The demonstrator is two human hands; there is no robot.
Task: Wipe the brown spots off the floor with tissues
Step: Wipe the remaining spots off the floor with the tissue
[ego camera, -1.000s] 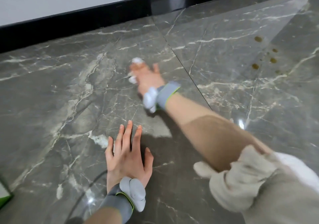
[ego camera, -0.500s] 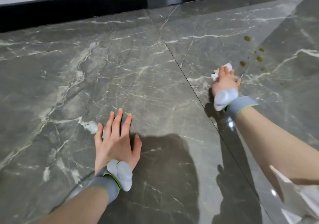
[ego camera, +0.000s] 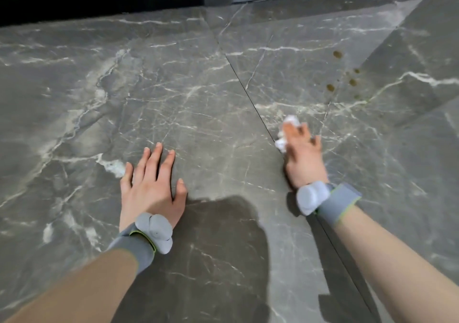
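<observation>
- Your left hand point(ego camera: 151, 188) lies flat on floor point(ego camera: 173, 86), fingers straight, holding nothing
- Your right hand point(ego camera: 301, 153) presses tissue point(ego camera: 293, 120) down, blurred; finger curl unclear
- Brown spots point(ego camera: 330, 87) beyond it, apart
</observation>
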